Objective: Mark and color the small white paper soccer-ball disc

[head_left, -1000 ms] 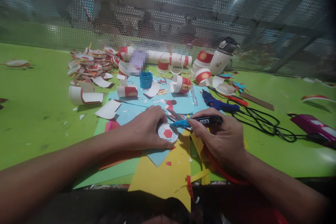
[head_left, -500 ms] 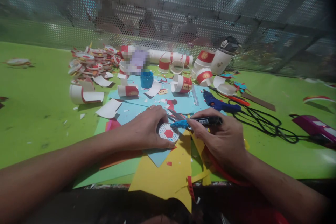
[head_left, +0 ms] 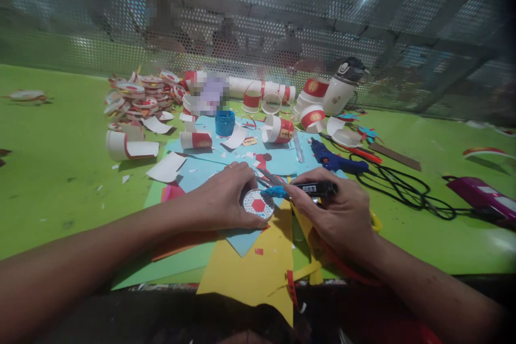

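Note:
Thumb and fingers of my left hand [head_left: 223, 199] grip the edge of a round white paper disc [head_left: 252, 215], which has a red hexagon in its middle and blue dots around it. In my right hand [head_left: 346, 215] is a black marker pen [head_left: 318, 188]; its blue-stained tip end meets the disc's upper right part. Behind the disc lie scissors [head_left: 269, 176], partly hidden by my right hand. Yellow paper [head_left: 245, 274] and light blue paper [head_left: 282, 162] spread under and around both hands.
Cut paper cups [head_left: 278, 129] and a blue paint jar [head_left: 224, 123] stand behind. A pile of decorated discs [head_left: 141, 91] is at back left. To the right are a blue glue gun [head_left: 334, 158], its black cable, a purple device [head_left: 479, 196] and a white bottle [head_left: 341, 91].
The marker and my right hand have shifted very slightly left, with the tip still at the disc. My left hand keeps its hold on the disc.

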Demonstrator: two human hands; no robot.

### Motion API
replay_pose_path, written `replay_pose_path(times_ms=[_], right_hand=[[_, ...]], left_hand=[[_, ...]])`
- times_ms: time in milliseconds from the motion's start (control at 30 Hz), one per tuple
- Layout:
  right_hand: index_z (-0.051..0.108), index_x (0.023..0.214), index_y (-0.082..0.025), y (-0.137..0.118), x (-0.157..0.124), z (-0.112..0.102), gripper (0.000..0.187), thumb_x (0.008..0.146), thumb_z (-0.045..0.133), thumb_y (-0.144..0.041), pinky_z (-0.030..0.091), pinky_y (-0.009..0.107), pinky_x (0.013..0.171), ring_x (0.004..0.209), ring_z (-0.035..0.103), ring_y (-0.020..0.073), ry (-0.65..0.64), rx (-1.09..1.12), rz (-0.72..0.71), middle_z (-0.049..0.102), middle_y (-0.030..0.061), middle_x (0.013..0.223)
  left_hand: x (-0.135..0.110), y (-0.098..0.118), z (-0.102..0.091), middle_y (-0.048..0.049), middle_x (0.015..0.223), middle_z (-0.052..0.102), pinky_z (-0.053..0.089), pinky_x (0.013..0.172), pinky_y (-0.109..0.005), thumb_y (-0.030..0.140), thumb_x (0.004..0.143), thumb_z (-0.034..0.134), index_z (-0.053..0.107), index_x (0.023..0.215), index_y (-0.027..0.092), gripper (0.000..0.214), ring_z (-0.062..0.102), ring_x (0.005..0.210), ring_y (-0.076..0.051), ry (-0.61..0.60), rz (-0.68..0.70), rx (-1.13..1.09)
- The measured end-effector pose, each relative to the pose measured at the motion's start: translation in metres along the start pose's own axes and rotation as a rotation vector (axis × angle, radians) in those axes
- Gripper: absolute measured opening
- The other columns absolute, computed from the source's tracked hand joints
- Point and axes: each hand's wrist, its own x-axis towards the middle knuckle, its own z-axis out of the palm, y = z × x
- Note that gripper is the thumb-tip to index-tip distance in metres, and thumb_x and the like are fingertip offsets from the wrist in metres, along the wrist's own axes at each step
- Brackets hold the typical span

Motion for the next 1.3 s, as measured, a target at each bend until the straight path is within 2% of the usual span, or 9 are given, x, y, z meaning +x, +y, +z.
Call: replay_pose_path(times_ms=[167,233,500,633,1067,1300], right_hand=[[0.066,0.077,-0.019,0.0028,-0.0050,-0.0020,0.010,0.082,0.071,-0.026,0.044,0.021,0.044,0.044,0.054,0.0091,0.113,0.133,0.147,0.062,-0.0039,0.056],[0.066,0.078,-0.019,0.0044,-0.0062,-0.0022,0.011,0.082,0.072,-0.028,0.043,0.022,0.043,0.044,0.054,0.0093,0.128,0.165,0.164,0.061,-0.0041,0.056],[0.064,0.073,-0.018,0.0041,0.0002,0.0008,0.015,0.084,0.069,-0.026,0.043,0.021,0.046,0.043,0.052,0.0080,0.062,0.048,0.067,0.060,-0.0037,0.053],[0.065,0.074,-0.017,0.0006,0.0011,0.0010,0.014,0.084,0.069,-0.026,0.043,0.019,0.045,0.045,0.053,0.0074,0.027,0.083,0.082,0.061,-0.0036,0.054],[0.066,0.077,-0.016,0.0032,0.0013,0.0020,0.012,0.083,0.070,-0.027,0.042,0.020,0.045,0.046,0.054,0.0088,-0.058,0.113,0.105,0.061,-0.0031,0.055],[0.066,0.078,-0.017,-0.0005,0.0013,0.0027,0.012,0.083,0.069,-0.027,0.042,0.021,0.047,0.049,0.053,0.0087,-0.087,0.164,0.170,0.060,-0.0033,0.058]], left_hand=[[0.0004,0.0001,-0.0006,-0.0030,0.091,0.052,0.039,0.068,-0.032,0.051,0.064,0.078,0.047,0.082,0.020,0.047,0.047,0.083,-0.022,-0.011,-0.006,-0.002],[0.0007,0.0006,-0.0009,-0.0035,0.094,0.053,0.040,0.071,-0.032,0.051,0.065,0.078,0.048,0.084,0.020,0.047,0.047,0.085,-0.022,-0.019,0.003,0.003],[-0.0002,0.0018,-0.0014,-0.0036,0.094,0.052,0.040,0.070,-0.032,0.048,0.065,0.080,0.052,0.089,0.019,0.047,0.048,0.086,-0.022,-0.030,-0.010,-0.002],[0.0001,0.0011,-0.0008,-0.0039,0.096,0.053,0.041,0.072,-0.033,0.047,0.064,0.081,0.054,0.094,0.019,0.050,0.048,0.086,-0.022,-0.023,-0.017,-0.017],[0.0004,-0.0006,0.0000,-0.0027,0.093,0.052,0.040,0.070,-0.033,0.047,0.062,0.081,0.054,0.089,0.020,0.046,0.048,0.084,-0.022,-0.009,-0.005,-0.026],[0.0008,-0.0008,0.0004,-0.0024,0.092,0.052,0.040,0.069,-0.033,0.047,0.062,0.081,0.054,0.088,0.019,0.047,0.049,0.084,-0.022,0.002,0.003,-0.020]])
